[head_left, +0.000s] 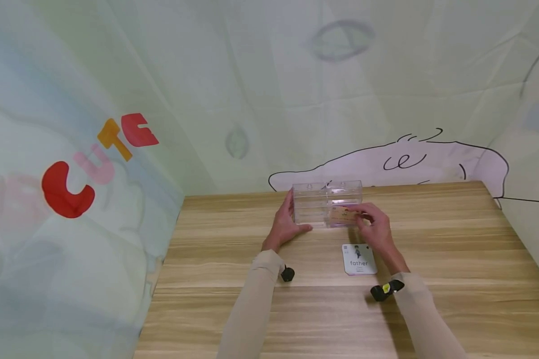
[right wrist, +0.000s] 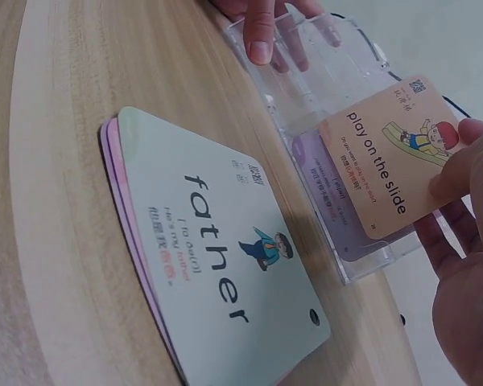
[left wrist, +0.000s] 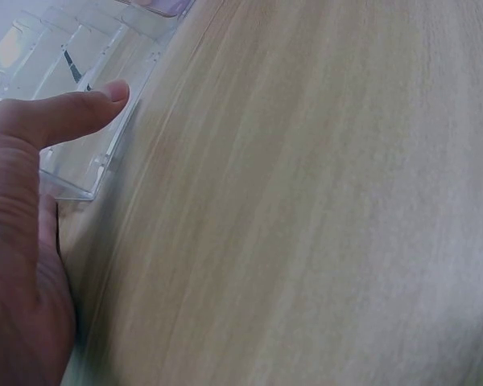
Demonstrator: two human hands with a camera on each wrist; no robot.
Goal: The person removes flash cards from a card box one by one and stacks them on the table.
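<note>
A clear plastic card holder (head_left: 310, 202) with two side-by-side compartments stands at the back of the table. My left hand (head_left: 284, 227) grips its left end, thumb (left wrist: 88, 112) along the front edge. My right hand (head_left: 377, 230) pinches an orange flash card (right wrist: 394, 161) reading "play on the slide" by its right side. That card is over the right compartment, in front of a purple card (right wrist: 322, 181) lying inside. The left compartment shows no cards. Nearer me lies a stack of flash cards (right wrist: 209, 233), a pale green "father" card on top, pink and purple edges beneath.
The wood-grain table (head_left: 215, 259) ends at the back against a printed fabric backdrop (head_left: 233, 89). Colored letters (head_left: 69, 192) decorate the fabric at the left. Black straps with small devices (head_left: 386, 290) sit on both wrists.
</note>
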